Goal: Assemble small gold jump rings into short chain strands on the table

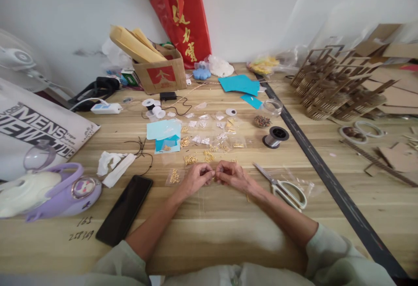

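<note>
Close together above the wooden table [228, 233] are both of my hands, their fingertips nearly meeting. My left hand [199, 178] is closed in a pinch, and so is my right hand [232, 176]. Whatever lies between the fingertips is too small to make out. Small gold beads [209, 156] lie just beyond the hands, and a little bag of gold pieces [174, 176] is left of my left hand. Scissors [281, 186] with pale handles lie open to the right, beside my right forearm. A spool of thin wire [276, 137] stands farther back on the right.
A black phone [124, 210] lies left of my left forearm, near a purple and white bottle [65, 190]. Blue cards [239, 85], a cardboard box [160, 75] and a red bag [184, 20] are at the back. Woven wooden baskets [329, 85] stand at the right.
</note>
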`<state>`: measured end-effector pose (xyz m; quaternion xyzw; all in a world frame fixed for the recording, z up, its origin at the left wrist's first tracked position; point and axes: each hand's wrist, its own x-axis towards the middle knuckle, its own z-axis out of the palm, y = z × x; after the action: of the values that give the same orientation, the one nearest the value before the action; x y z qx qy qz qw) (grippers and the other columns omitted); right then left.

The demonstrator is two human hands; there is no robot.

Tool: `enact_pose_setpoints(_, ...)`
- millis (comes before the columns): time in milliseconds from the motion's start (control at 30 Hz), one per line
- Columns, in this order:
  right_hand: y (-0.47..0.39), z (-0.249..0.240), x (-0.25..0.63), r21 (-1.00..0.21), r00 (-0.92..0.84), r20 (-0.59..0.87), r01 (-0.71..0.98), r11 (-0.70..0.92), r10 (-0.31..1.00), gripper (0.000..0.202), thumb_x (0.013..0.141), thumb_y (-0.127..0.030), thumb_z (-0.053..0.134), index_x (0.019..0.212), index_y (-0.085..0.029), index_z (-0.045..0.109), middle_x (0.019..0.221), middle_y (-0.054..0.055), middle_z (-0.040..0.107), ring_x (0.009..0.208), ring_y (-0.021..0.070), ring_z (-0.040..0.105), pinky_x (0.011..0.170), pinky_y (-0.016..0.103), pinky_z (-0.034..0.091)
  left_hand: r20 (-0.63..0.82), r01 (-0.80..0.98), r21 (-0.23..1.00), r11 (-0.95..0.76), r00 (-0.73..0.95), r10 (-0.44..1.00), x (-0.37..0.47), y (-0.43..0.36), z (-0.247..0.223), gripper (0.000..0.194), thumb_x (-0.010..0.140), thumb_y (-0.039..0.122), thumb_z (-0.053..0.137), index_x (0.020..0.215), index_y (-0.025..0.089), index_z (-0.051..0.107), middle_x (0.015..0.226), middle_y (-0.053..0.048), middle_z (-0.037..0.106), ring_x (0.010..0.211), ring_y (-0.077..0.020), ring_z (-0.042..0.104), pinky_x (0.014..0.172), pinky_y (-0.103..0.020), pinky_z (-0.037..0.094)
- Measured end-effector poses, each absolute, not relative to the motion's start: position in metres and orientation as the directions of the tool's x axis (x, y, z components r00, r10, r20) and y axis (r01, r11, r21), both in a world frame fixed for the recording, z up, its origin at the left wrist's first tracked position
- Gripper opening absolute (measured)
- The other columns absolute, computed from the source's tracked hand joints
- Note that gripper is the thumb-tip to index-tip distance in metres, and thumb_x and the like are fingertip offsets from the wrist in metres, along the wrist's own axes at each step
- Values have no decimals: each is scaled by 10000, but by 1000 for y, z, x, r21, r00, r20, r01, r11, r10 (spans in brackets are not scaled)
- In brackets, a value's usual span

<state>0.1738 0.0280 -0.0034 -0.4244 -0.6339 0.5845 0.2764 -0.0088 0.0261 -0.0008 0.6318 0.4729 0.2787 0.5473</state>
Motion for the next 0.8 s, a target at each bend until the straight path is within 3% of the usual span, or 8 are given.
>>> enact_pose_setpoints(167,29,-5,174,-976,-487,-137,214,-34,862,188,818,-325,600,768,-147,565,616,3,615,529,82,515,497,188,385,-171,289,956,56,389,905,-9,26,-2,311,786,429,603,691,139,545,564,10,560,508,-102,555,503,-207,448)
enact_pose_setpoints(467,26,-11,170,-983,-465,-172,142,-119,869,218,818,-360,604,790,-150,551,661,37,662,612,131,633,532,213,464,-153,407,913,-7,357,922,-7,23,-3,234,813,329,527,664,148,537,618,-5,571,558,-109,559,530,-205,434)
enact_pose_setpoints(800,23,-10,170,-977,-459,-132,212,-36,879,128,814,-278,576,786,-154,564,664,18,650,571,104,558,517,198,399,-184,375,926,35,370,911,-7,24,-3,227,784,302,517,640,142,591,604,-16,610,569,-119,564,543,-210,436)
